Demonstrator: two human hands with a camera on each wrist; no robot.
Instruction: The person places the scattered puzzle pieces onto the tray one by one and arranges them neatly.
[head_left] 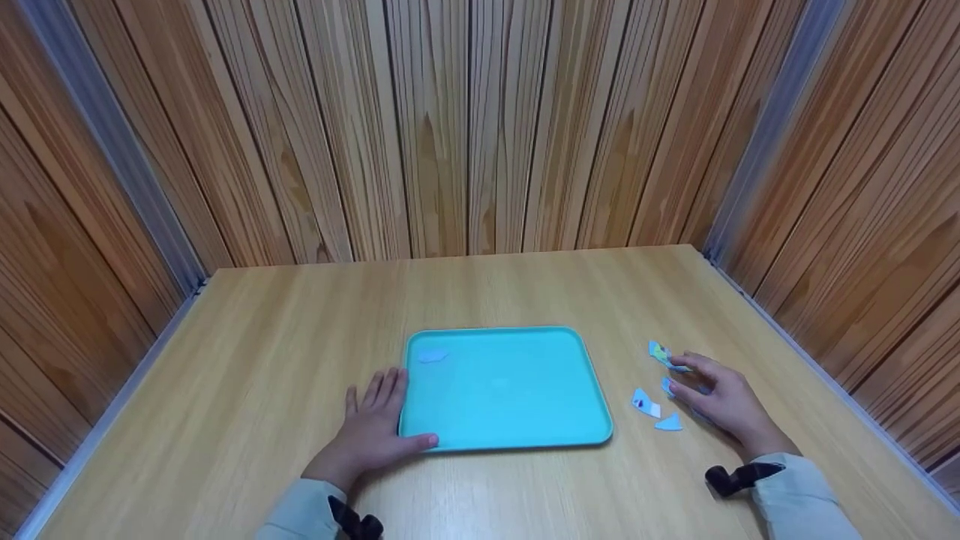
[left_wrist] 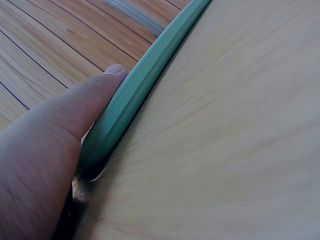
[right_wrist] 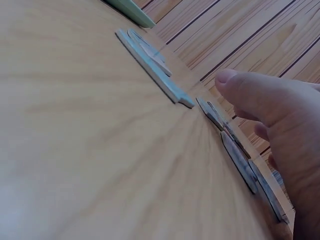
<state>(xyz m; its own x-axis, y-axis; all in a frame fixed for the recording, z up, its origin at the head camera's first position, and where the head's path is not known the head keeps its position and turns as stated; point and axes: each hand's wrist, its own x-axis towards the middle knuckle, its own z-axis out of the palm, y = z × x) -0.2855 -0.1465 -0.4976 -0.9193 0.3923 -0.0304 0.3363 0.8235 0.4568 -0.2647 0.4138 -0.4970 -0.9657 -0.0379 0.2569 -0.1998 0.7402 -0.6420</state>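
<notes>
A turquoise tray (head_left: 510, 427) lies flat on the table, with one light blue flat piece (head_left: 433, 356) near its far left corner. At the tray's near left corner rests my left hand (head_left: 375, 435), fingers straight along the left side and thumb over the rim. The left wrist view shows that thumb (left_wrist: 95, 100) against the tray's edge (left_wrist: 130, 95). Over several thin printed puzzle pieces (head_left: 645, 403) right of the tray hovers my right hand (head_left: 720, 397), thumb and fingers apart. In the right wrist view its thumb stays above the pieces (right_wrist: 237, 160); the hand partly hides some.
The wooden table (head_left: 315, 322) is bounded by a panelled back wall (head_left: 465, 135) and side walls, with metal strips at the corners. A triangular blue piece (head_left: 669, 422) lies nearest the front among the loose pieces. Each wrist bears a black camera strap (head_left: 739, 478).
</notes>
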